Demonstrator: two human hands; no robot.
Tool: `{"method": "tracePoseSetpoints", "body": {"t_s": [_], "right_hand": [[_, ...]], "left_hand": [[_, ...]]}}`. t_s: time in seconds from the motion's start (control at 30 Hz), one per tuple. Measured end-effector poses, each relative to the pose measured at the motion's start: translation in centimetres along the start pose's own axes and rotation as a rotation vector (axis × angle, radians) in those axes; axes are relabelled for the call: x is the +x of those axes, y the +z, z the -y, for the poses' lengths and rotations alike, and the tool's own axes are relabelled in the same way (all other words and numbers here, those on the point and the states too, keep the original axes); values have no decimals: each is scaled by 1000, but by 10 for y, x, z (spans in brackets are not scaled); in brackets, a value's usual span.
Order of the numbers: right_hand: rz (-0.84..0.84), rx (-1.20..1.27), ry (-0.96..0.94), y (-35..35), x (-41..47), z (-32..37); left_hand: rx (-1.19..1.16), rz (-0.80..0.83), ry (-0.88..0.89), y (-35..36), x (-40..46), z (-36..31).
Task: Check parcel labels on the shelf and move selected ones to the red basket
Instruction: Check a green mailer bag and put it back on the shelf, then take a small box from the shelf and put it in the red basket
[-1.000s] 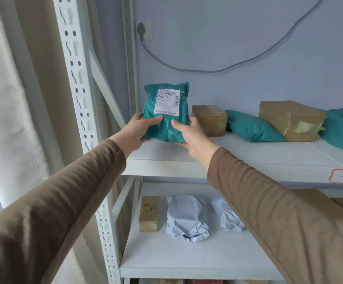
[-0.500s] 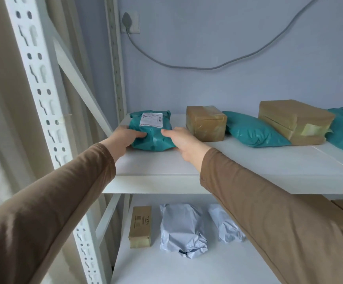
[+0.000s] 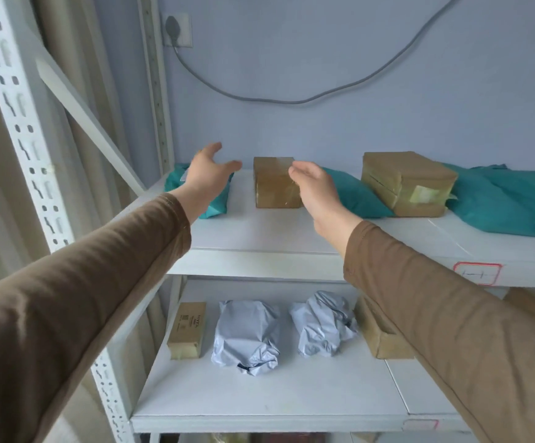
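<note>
Wall: pale blue, behind the rack; socket high at left with grey cable sagging across to the right; no bearing on the work.
Upright: perforated white post at far left with diagonal brace; close beside the left arm, limits any swing outward on that side.
Upper shelf: white board; parcels ranged along the back, front strip bare.
Teal parcel: leftmost teal parcel lying flat in the rear left corner, mostly hidden behind the left wrist; label not legible; judged set aside, not selected.
Left hand: left hand raised above the teal parcel, fingers spread and straight, gripping nothing, clear of the parcel.
Brown box: small brown box standing between the two hands, taped, label face not visible; judged next for checking, hence hands framing it.
Right hand: right hand beside the box's right edge, fingers loosely extended, holding nothing; contact with the box not determinable.
Further parcels: teal pillow bag behind the right hand; larger brown box resting partly on it; big teal bag at right; crowding leaves little room for fingers on the box's right side.
Shelf tag: red-bordered tag on the front lip, writing unreadable.
Lower shelf: slim carton, two grey bags and, a brown box partly behind the right sleeve.
Red basket: not in view; position unknown.
</note>
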State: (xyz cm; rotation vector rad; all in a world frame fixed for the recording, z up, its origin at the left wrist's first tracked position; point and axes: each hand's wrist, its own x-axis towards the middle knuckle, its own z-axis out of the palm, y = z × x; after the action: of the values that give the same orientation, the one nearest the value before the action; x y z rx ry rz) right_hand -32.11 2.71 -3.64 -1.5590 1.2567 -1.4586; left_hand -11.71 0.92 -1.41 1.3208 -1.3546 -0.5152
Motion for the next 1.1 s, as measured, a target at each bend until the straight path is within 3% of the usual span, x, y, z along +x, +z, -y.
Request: {"method": "tracePoseSetpoints", "body": {"t_s": [0.23,0.43,0.67,0.9,1.1], "right_hand": [[9,170,136,-31,18,2],[17,202,240,-22,47,2],[107,194,333,-4,73,-26],[118,231,304,-20,62,-32],[55,299,158,-52,-20,7]], "left_hand": [[-190,152,-272,43,-14,-23],[-236,236,-340,70,7,-17],[-292,219,-447,89,27,-4],[-414,206,-421,92,7,-10],[-577,183,-288,70,-74,-56]]}}
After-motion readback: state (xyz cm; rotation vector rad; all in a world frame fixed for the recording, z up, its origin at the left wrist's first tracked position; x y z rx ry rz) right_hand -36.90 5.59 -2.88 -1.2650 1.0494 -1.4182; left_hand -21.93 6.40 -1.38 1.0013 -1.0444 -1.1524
